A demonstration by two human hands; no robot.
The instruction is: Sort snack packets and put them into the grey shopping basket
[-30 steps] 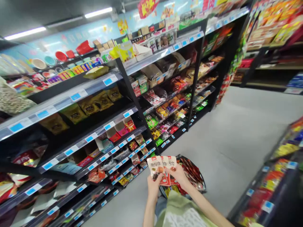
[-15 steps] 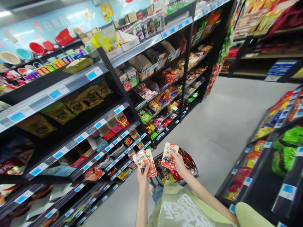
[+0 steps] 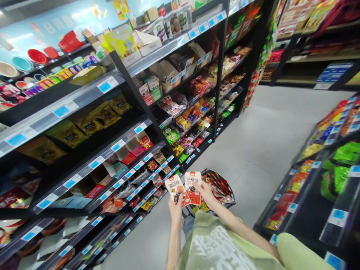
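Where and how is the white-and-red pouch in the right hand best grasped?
I'd pinch the white-and-red pouch by its top edge, coming from the far side, thumb and finger on opposite faces. It looks thin and flat, with its top pointing away from the body, while the right hand covers part of its right side.

The packets point(image 3: 192, 191) bear dark Chinese characters ending in 肉, the earlier ones unclear. A white box point(image 3: 150, 47) shows "MOLL", its ending blurred. Faint characters, apparently starting 日用, mark the blue wall point(image 3: 81, 28). Lettering on the shirt point(image 3: 213, 243) and price tags point(image 3: 97, 162) is illegible.
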